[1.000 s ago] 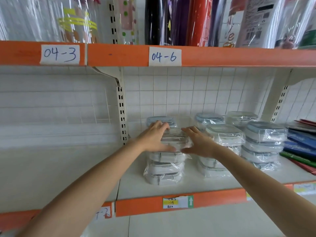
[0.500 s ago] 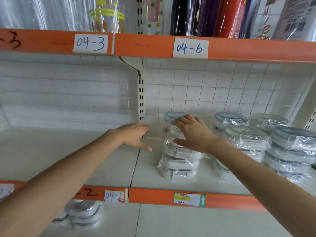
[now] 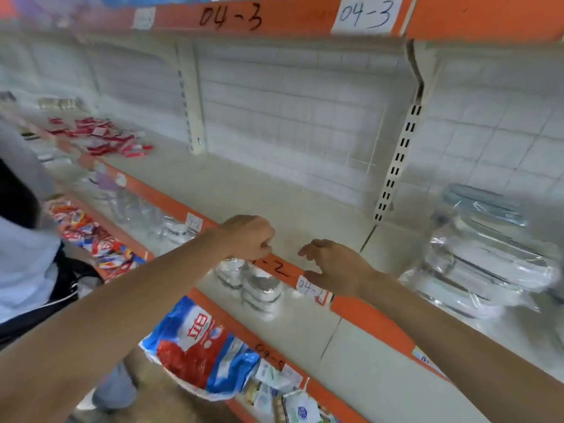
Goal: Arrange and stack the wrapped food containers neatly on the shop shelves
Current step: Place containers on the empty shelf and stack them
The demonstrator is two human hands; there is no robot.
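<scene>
Both hands hover over the orange shelf edge (image 3: 366, 315) – left hand (image 3: 248, 238) loosely curled, right hand (image 3: 337, 267) relaxed, neither holding anything – the stack of plastic-wrapped clear food containers (image 3: 485, 251) sits well right.

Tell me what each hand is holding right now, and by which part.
Nothing. The left hand is loosely curled and empty above the shelf edge; the right hand hangs relaxed and empty beside it.

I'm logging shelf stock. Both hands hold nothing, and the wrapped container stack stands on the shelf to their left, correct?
Not quite. In the head view the wrapped container stack stands to the right of the hands, not the left. The left hand and right hand indeed hold nothing.
</scene>
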